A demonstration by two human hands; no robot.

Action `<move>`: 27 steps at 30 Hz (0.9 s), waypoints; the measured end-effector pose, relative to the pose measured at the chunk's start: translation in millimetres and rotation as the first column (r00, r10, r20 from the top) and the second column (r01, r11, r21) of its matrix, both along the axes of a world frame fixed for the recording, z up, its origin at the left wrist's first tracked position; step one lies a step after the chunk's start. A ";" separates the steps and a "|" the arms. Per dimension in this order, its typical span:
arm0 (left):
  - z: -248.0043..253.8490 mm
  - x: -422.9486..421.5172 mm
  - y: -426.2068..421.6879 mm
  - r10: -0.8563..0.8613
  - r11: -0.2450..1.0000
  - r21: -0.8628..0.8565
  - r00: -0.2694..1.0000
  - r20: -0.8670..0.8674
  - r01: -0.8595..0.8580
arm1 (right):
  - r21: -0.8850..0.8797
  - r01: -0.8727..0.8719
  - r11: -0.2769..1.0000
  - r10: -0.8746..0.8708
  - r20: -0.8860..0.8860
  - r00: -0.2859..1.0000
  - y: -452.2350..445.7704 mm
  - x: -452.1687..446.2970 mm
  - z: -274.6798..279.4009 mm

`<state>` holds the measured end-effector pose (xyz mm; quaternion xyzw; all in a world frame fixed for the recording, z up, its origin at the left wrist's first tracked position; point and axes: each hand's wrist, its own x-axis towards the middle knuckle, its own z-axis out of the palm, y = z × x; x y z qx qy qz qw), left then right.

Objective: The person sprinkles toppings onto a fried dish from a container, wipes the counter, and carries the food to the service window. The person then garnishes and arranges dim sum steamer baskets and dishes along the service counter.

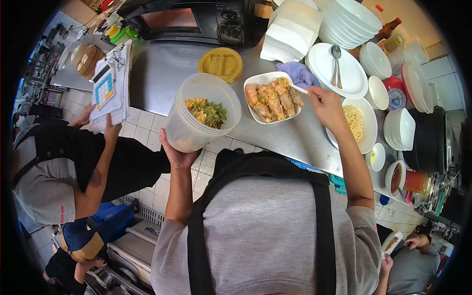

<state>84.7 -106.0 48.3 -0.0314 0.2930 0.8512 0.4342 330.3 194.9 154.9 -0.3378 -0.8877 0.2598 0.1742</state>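
My left grip (178, 156) is curled around the lower wall of a translucent plastic tub (183, 118), its open mouth showing a chopped mix (206, 113) of leafy green and yellow-brown bits. My right grip (324, 104) is drawn narrow, pinching the handle of a white spoon (299, 89) whose head is over the white bowl (261, 78). In that bowl, on the steel worktop (162, 73), lie the fried, battered pieces (275, 102), side by side and flecked with crumbs; the spoon's head seems to meet the topmost of them, though I cannot tell whether it bears a load.

I judge the step in hand to be spooning the mix onto the pieces. The next move, as I read it, calls for a small turn of my right wrist to tip the spoon, while my left grip keeps the tub steady and near.

Further out, a mustard-coloured lid (221, 65) lies beyond the tub, a purple cloth (298, 75) just behind the bowl, and noodles (354, 123) in another bowl past my right forearm. Off to my left, a co-worker (49, 182) holds papers (117, 93).
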 end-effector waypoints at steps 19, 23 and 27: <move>24.3 19.2 50.7 -0.202 0.979 -0.070 0.958 -0.204 0.191 | 0.170 -0.499 0.850 0.509 -0.015 0.861 -76.5 -60.6 27.4; 29.1 19.7 54.3 -0.226 0.971 -0.124 0.951 -0.211 0.204 | -0.305 -0.492 0.816 0.490 -0.086 0.867 -73.4 -72.0 21.0; 22.3 20.0 58.2 -0.226 0.971 -0.115 0.955 -0.189 0.208 | -0.530 -0.488 0.694 0.422 -0.251 0.871 -63.3 -73.0 -4.3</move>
